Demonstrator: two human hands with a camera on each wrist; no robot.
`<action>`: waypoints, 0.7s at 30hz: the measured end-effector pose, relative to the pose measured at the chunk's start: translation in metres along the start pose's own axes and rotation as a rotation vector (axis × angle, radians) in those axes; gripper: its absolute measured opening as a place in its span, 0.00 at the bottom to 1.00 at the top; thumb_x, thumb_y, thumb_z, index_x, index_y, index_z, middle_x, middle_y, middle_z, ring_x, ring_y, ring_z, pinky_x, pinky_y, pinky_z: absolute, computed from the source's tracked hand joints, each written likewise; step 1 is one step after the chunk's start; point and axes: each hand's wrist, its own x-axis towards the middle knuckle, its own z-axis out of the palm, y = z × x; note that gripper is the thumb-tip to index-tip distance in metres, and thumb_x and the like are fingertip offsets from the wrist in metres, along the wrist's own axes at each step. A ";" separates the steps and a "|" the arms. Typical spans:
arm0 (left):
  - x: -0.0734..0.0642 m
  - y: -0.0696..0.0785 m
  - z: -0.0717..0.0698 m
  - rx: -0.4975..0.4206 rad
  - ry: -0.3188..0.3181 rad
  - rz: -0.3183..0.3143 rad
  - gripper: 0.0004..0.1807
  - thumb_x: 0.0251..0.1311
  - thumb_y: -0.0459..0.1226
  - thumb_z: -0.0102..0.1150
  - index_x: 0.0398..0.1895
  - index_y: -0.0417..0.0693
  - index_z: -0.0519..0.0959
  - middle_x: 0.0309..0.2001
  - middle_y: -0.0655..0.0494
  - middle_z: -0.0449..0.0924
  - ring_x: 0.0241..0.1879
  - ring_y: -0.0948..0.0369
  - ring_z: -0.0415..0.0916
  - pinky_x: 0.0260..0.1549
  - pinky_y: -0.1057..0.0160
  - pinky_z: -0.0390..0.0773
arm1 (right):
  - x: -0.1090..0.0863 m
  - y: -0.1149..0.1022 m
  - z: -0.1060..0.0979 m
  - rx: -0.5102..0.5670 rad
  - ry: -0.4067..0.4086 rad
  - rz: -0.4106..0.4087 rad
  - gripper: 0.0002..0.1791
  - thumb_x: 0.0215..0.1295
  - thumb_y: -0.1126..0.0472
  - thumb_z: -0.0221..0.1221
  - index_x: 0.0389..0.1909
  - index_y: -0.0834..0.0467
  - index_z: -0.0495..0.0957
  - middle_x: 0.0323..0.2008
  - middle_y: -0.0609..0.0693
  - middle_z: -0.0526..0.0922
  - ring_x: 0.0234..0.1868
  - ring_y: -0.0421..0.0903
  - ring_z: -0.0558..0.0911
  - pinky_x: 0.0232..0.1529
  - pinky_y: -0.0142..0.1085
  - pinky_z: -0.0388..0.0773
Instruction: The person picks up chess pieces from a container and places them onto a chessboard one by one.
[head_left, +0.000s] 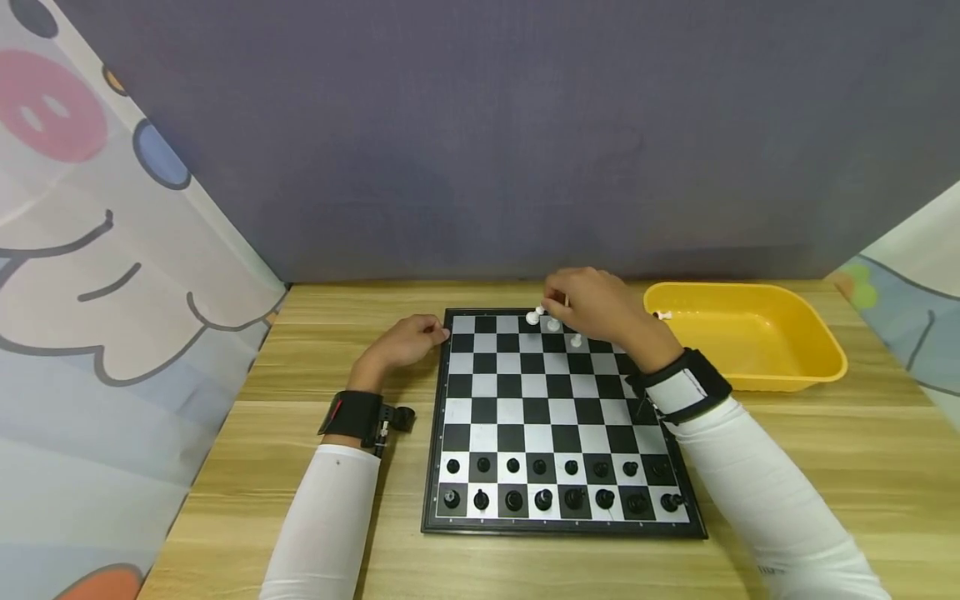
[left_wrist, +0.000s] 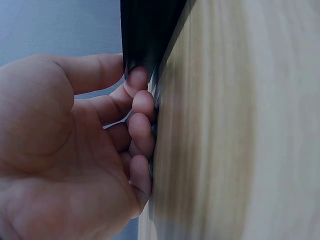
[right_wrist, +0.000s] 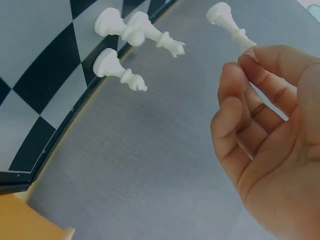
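Note:
Over the far edge of the chessboard [head_left: 483,386], my right hand [head_left: 600,308] pinches a white chess piece [right_wrist: 225,20] by its top, base hanging free. The fingertips hide its top, so I cannot tell which piece it is. Close by on the board stand a crowned white piece [right_wrist: 159,37], a white pawn [right_wrist: 112,25] and another white piece [right_wrist: 115,67]. My left hand [head_left: 408,340] holds the board's far left corner, the thumb [left_wrist: 97,72] and index finger at its black edge. Black chess pieces [head_left: 543,499] fill the two near rows.
A yellow tub [head_left: 750,333] stands right of the board, behind my right forearm. A small white piece [head_left: 663,315] shows at its left end. A grey panel [head_left: 480,142] rises behind the wooden table [head_left: 300,467]; patterned cloth [head_left: 90,350] hangs at the left.

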 end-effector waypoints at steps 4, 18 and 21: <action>0.000 0.000 0.001 -0.004 0.000 -0.001 0.16 0.78 0.47 0.49 0.34 0.46 0.73 0.30 0.56 0.67 0.31 0.57 0.66 0.33 0.60 0.67 | 0.006 0.001 0.005 -0.033 -0.037 0.025 0.07 0.72 0.55 0.59 0.35 0.52 0.81 0.34 0.46 0.82 0.33 0.46 0.78 0.36 0.42 0.76; 0.000 0.001 0.004 -0.024 -0.010 -0.010 0.17 0.78 0.47 0.48 0.32 0.46 0.71 0.27 0.57 0.66 0.28 0.58 0.64 0.31 0.60 0.66 | 0.016 0.003 0.022 -0.049 -0.046 0.042 0.06 0.71 0.55 0.62 0.36 0.54 0.82 0.35 0.48 0.81 0.34 0.47 0.78 0.36 0.44 0.76; 0.001 0.002 0.005 -0.029 -0.011 -0.010 0.16 0.78 0.47 0.48 0.32 0.47 0.70 0.28 0.57 0.66 0.28 0.58 0.64 0.32 0.60 0.66 | 0.016 0.003 0.023 -0.051 -0.044 0.044 0.06 0.71 0.56 0.62 0.36 0.54 0.82 0.34 0.48 0.81 0.33 0.47 0.78 0.36 0.45 0.76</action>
